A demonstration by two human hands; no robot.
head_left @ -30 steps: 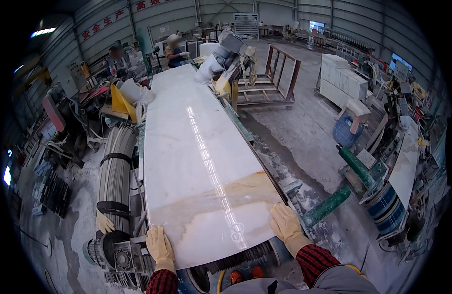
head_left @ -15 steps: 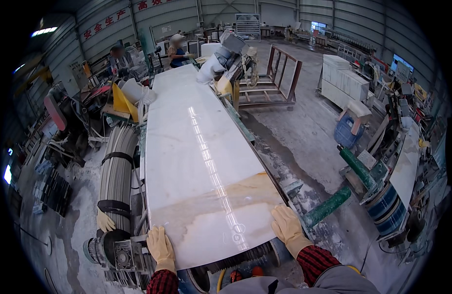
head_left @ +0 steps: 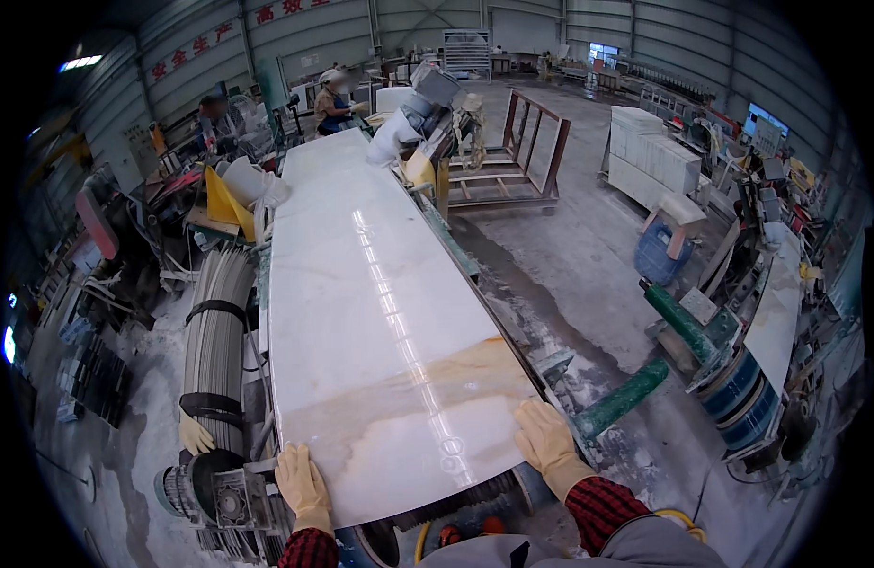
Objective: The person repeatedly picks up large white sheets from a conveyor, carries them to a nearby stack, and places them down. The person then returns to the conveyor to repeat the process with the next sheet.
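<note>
Your big risk is the slab itself: a long, polished white stone sheet with a tan, cloudy vein across its near end, lying flat on the machine bed and running from its near end, by your body, to its far end, where another person stands. It looks heavy and brittle, and its glossy face mirrors the ceiling lights, so it probably offers little friction; if you push unevenly it could skew toward the bed's right edge and chip a corner on the green steel frame there. Its near edge overhangs the bed's near end above a dark roller, and a glove cuff or fingertip caught between stone and roller would be pinched. To the left, just beside the bed's left edge, a ribbed grey hose bound with black straps lies lengthwise, ending in a motor housing beside your left wrist; I judge it a snag point. The floor is grey, wet-looking and caked with stone dust, so footing may slip as you lean. Your left hand, in a tan glove, lies flat with its fingers spread on the slab's near left corner; your right hand, gloved alike, presses open-palmed near the near right corner. Neither hand grips anything.
</note>
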